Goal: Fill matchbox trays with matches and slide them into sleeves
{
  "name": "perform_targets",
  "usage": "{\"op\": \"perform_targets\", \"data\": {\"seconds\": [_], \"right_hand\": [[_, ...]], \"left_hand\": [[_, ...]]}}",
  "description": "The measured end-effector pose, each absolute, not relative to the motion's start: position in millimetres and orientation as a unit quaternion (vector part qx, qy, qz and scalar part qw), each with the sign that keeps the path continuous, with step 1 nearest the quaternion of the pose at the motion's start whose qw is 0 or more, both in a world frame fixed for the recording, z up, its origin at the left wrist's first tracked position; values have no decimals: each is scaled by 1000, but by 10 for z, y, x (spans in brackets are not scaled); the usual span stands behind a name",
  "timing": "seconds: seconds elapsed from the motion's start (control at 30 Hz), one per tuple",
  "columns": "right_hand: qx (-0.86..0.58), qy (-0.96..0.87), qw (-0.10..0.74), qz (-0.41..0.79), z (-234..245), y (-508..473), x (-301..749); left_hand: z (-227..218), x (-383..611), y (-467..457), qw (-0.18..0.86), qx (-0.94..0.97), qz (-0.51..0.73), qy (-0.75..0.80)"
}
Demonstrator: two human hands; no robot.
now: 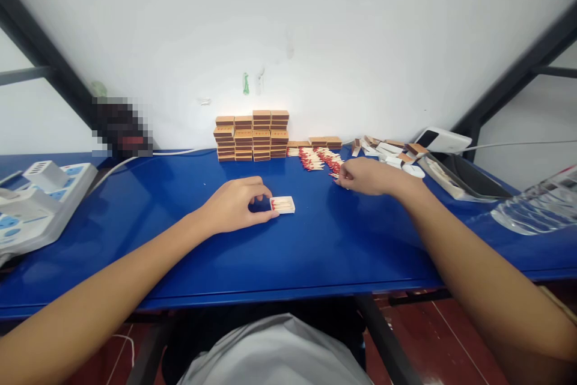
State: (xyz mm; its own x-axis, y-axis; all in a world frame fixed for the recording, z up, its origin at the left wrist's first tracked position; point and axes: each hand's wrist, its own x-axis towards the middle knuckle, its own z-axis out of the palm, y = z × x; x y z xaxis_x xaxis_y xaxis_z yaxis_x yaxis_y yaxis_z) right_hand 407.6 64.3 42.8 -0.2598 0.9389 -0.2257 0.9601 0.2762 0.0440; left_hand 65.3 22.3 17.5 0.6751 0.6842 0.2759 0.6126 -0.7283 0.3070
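Matchbox tray point(283, 205), with matches lying in it, rests flat on the blue table point(288, 259) in front of us, near the middle. Starting at our far left, we have a white power strip point(74, 184) with white adapters point(45, 176) plugged into it, and a white cable point(118, 166) running back from beside it toward the wall point(338, 24). Near the wall there we see a dark object point(121, 127), too pixelated for us to make out. Next comes our left hand point(238, 205), curved round the tray's left end and gripping it between the thumb and the bent fingers; the red match heads in the tray lie toward that hand. Behind it, against the wall, stand our stacked matchboxes point(252, 143) in four columns, the two on the right rising higher. Just right of them we see loose matches point(312, 160) in heaps, with more boxes point(325, 141) lying behind. At the near edge of the right-hand heap is our right hand point(363, 176), its fingers bent and drawn together by some red heads; we cannot tell whether they grip any. Beyond it lie scattered white and brown box parts point(387, 149), then a white device point(444, 140), a dark-lined case point(466, 178) and, farthest right, clear plastic point(536, 211)
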Motion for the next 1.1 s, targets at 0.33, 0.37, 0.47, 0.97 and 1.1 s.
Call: {"op": "perform_targets", "data": {"seconds": [0.33,0.37,0.47,0.97,1.1], "right_hand": [[653,742,139,-58,402,693,4170],[654,740,143,-58,400,697,4178],[640,752,142,-65,396,705,4199],[604,788,105,-61,387,679,4178],[603,790,103,-53,425,645,4152]], "left_hand": [[183,658,219,104,907,190,362],[184,658,219,105,907,190,362],[188,656,219,108,907,188,360],[187,661,223,107,909,181,359],[187,659,226,114,907,183,362]]}}
